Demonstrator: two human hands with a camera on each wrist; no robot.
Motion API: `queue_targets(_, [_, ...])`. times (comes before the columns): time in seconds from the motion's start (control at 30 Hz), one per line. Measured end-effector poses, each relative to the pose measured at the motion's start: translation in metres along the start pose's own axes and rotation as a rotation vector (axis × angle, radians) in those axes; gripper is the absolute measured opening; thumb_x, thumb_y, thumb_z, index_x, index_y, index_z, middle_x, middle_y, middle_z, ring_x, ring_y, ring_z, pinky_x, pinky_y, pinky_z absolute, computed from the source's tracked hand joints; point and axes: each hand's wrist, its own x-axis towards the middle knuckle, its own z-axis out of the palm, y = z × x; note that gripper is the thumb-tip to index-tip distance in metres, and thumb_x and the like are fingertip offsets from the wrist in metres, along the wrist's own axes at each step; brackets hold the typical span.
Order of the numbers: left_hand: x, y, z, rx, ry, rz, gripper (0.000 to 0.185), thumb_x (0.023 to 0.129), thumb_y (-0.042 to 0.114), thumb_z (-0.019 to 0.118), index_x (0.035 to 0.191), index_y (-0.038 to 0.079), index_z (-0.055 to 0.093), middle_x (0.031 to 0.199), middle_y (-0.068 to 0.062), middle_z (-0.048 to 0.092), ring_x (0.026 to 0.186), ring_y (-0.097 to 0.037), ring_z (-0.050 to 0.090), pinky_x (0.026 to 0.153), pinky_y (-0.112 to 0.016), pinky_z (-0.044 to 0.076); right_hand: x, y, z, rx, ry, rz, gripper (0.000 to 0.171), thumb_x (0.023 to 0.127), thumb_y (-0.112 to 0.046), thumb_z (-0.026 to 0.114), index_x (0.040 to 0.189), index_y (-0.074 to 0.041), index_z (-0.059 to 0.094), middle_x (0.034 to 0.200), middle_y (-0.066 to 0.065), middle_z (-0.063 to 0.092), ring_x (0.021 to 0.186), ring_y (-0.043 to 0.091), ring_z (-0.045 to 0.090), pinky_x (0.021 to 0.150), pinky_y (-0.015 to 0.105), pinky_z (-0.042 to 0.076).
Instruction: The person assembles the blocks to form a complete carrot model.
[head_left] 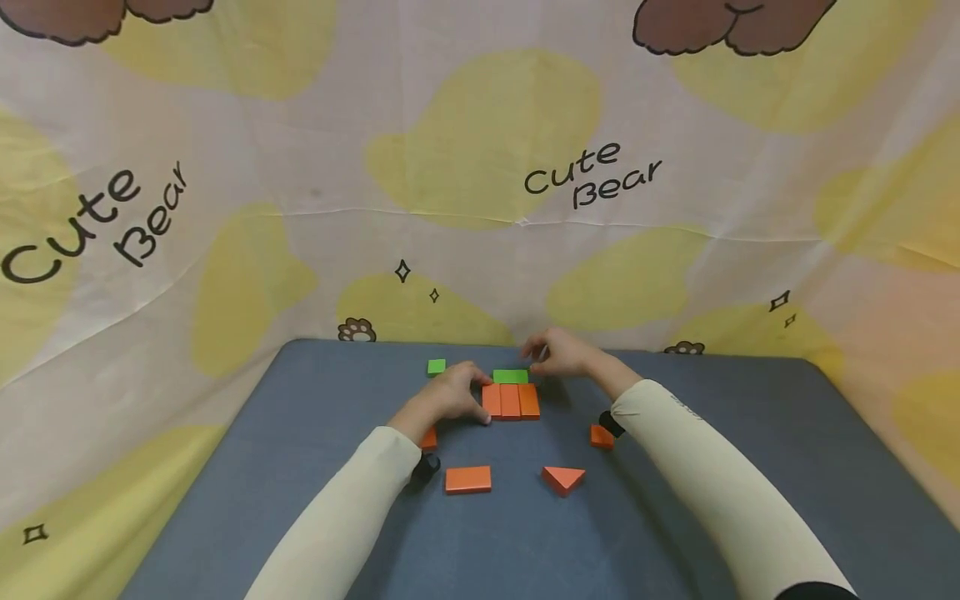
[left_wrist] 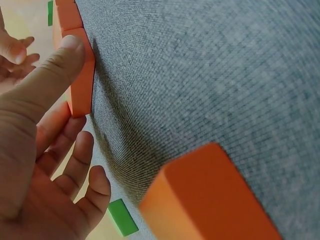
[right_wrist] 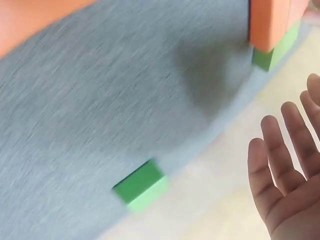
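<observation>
Three orange blocks [head_left: 511, 401] are set side by side in a row near the middle of the grey worktop [head_left: 750, 467], and a long green block [head_left: 511, 377] is laid against the row at its 12 o'clock side. The left hand [head_left: 448, 395] is placed at the 9 o'clock side of the row; in the left wrist view its thumb [left_wrist: 47, 80] is pressed flat on the outer orange block, while the other fingers are relaxed and nothing is grasped. The right hand [head_left: 558, 353] is held at 1 o'clock of the green block, released, with its fingers spread in the right wrist view. The pattern is judged as only partly built, because several pieces are not yet joined: a small green cube [head_left: 437, 366] at 10 o'clock, an orange rectangle [head_left: 468, 479] and an orange triangle [head_left: 563, 479] at 6 o'clock, and a small orange piece [head_left: 602, 437] at 4 o'clock. Another orange piece [head_left: 428, 438] is half hidden by the left sleeve, so its shape cannot be told. The right wrist view is blurred, and contact between the right fingertips and the green block cannot be confirmed.
</observation>
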Motion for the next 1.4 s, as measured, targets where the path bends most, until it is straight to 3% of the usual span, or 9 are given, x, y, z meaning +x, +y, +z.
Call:
queue_targets(0.17, [-0.001,-0.001,0.001,0.003,-0.002,0.005,0.061,0.069,0.025,0.088,0.124,0.014,0.066,0.124,-0.005,0.058,0.116,-0.024,0.053,0.103,-0.043,0.044,-0.015,0.014,-0.009,0.018,0.042,0.042,0.025,0.087,-0.011,0.065,0.109,-0.002,0.068,0.108,0.016,0.067,0.097,0.028,0.061,0.084,0.041,0.053])
queue_targets(0.43, [0.001,-0.001,0.000,-0.007,0.001,-0.005,0.061,0.069,0.025,0.087,0.125,0.015,0.066,0.124,-0.005,0.058,0.116,-0.025,0.053,0.103,-0.043,0.044,-0.038,0.038,-0.024,-0.041,0.076,0.131,0.028,0.087,-0.015,0.067,0.111,-0.002,0.068,0.106,0.014,0.067,0.098,0.030,0.063,0.084,0.045,0.053])
queue_targets(0.77, [0.002,-0.001,-0.001,-0.001,-0.001,0.001,0.061,0.069,0.024,0.087,0.125,0.015,0.066,0.123,-0.005,0.058,0.114,-0.024,0.054,0.103,-0.043,0.044,-0.053,0.072,-0.024,-0.110,0.126,0.109,0.028,0.078,-0.015,0.075,0.101,0.001,0.069,0.095,0.015,0.069,0.089,0.029,0.064,0.081,0.047,0.053])
queue_targets(1.4, [-0.001,0.000,-0.002,-0.023,-0.003,-0.009,0.061,0.069,0.024,0.088,0.125,0.014,0.065,0.125,-0.005,0.057,0.118,-0.025,0.053,0.104,-0.043,0.043,-0.052,0.078,-0.014,-0.173,0.110,0.146,0.020,0.077,-0.013,0.074,0.095,-0.004,0.072,0.088,0.008,0.070,0.079,0.020,0.061,0.076,0.042,0.053])
